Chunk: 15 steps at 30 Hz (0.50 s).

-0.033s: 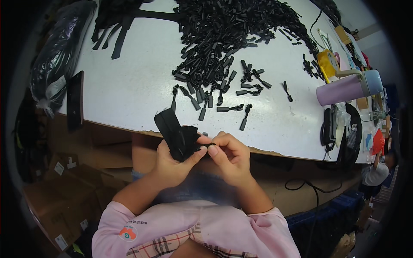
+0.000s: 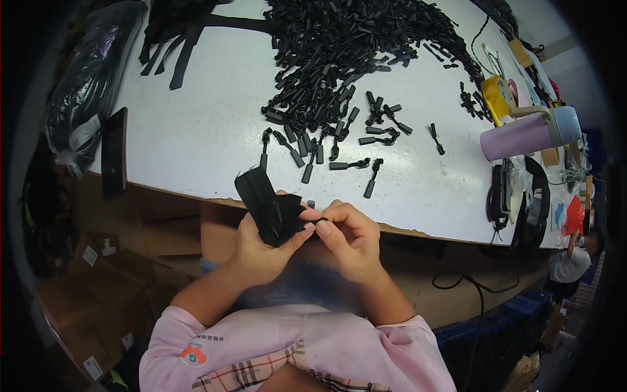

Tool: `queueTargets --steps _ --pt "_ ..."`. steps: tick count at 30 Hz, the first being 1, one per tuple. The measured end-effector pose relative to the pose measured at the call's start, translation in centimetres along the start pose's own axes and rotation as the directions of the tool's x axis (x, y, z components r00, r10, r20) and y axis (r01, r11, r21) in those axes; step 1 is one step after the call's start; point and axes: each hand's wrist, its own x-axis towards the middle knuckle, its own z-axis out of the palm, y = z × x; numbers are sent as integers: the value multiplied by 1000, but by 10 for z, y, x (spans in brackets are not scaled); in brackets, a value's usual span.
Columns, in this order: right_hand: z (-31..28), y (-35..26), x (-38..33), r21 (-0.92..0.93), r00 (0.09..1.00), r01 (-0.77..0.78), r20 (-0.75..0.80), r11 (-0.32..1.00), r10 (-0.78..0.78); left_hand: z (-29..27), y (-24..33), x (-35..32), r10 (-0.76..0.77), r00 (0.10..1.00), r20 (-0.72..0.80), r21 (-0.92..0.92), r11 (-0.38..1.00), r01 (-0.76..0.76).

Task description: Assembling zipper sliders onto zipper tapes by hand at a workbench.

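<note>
Just off the table's front edge, my left hand (image 2: 264,258) is closed round a bundle of folded black fabric strips (image 2: 256,188), which look like zipper tape. My right hand (image 2: 356,242) meets it, thumb and forefinger pinched at a small dark bit (image 2: 320,221) at the end of the strips. The fingers mostly cover that bit, so I cannot tell its kind. On the table beyond lie loose black zipper sliders with long pulls; a single slider (image 2: 373,179) is among the nearest. Behind them rises a large pile of zipper sliders (image 2: 320,72).
More black straps (image 2: 186,59) lie at the far left, near a plastic-wrapped bundle (image 2: 91,78) and a dark phone-like slab (image 2: 114,153). On the right stand a lilac bottle (image 2: 516,136) and a yellow object (image 2: 498,98). Cardboard boxes (image 2: 98,307) sit below left.
The loose flap of the black strips has shifted very slightly, and a fingertip shows behind it. Both hands otherwise keep their place.
</note>
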Motion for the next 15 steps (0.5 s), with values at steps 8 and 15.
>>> queueTargets --steps 8,15 --pt "1 -2 4 -433 886 446 88 783 -456 -1 7 2 -169 985 -35 -156 974 162" --pt "-2 -12 7 -218 992 122 58 968 -112 -1 2 -2 165 986 36 117 979 -168"
